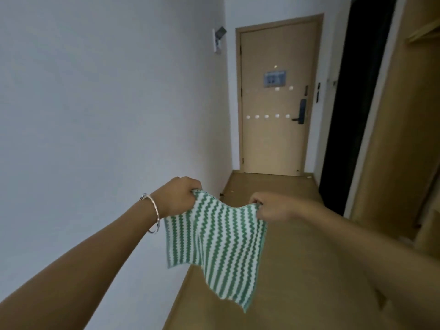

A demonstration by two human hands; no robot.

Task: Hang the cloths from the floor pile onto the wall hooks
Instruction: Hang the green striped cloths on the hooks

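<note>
Fingers (194, 192) of left hand (179, 198) and right hand (273, 208) pinch cloth's (221, 241) top corners.

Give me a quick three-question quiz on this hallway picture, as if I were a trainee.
1. True or false: the striped cloth lies on the floor.
2. Which wrist wears the bracelet? A) left B) right C) neither
3. Fill in: the left hand and the right hand each hold a top ___ of the cloth.

Key: 1 false, it hangs in the air between both hands; 2 A; 3 corner.
</note>
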